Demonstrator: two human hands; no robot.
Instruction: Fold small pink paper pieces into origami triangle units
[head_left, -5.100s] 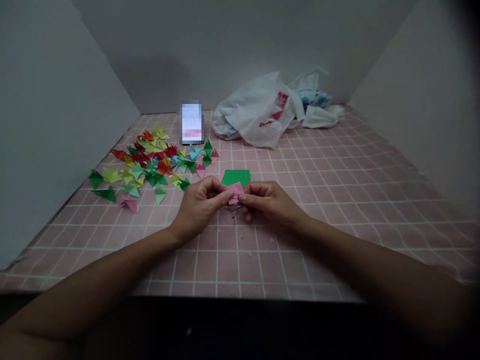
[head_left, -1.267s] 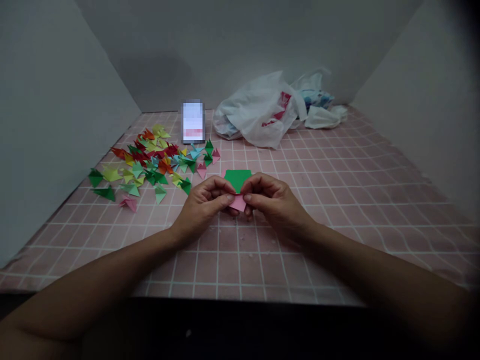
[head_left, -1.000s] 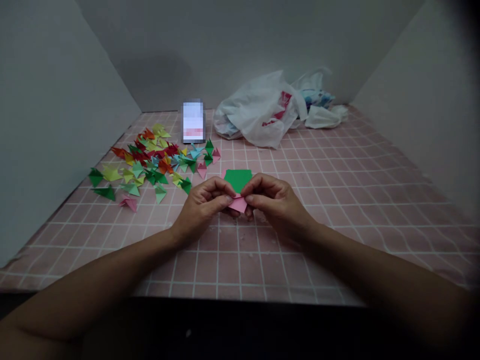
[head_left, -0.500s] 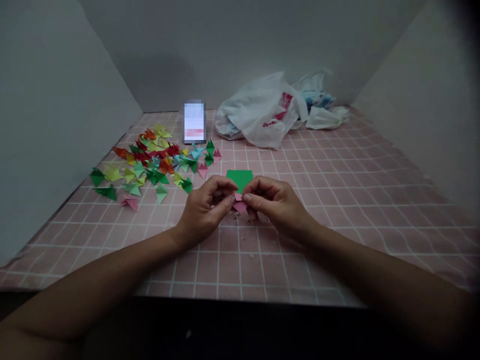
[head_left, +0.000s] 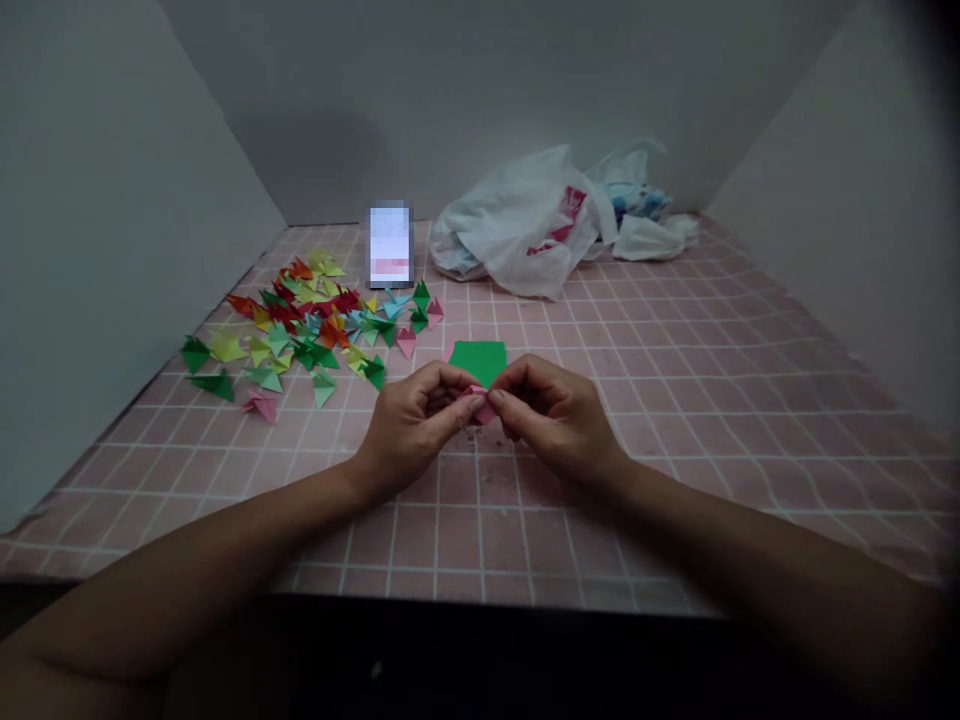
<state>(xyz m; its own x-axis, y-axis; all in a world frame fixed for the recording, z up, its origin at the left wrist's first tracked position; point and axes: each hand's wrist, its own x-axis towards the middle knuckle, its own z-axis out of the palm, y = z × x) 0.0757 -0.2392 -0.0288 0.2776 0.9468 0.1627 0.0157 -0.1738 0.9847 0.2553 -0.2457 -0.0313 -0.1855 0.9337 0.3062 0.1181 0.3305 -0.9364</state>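
A small folded piece of pink origami paper (head_left: 484,410) is pinched between my two hands at the middle of the table. My left hand (head_left: 418,415) grips its left side between thumb and fingers. On its right side, my right hand (head_left: 556,410) pinches it with thumb and forefinger. Just beyond my fingertips lies a green sheet of paper (head_left: 481,359), with a pink edge showing at its left. My fingers partly hide both the pink piece and the front of the green sheet.
Many small folded paper pieces (head_left: 304,350) in several colours spread over the left of the checked tablecloth (head_left: 645,400). Behind them a lit phone (head_left: 389,243) stands upright. White plastic bags (head_left: 517,225) lie along the back wall. Tiny scraps are scattered below my hands.
The pink paper has tilted and shows a different face between my fingers. My right fingertips have shifted slightly on it; both hands stay in nearly the same place.
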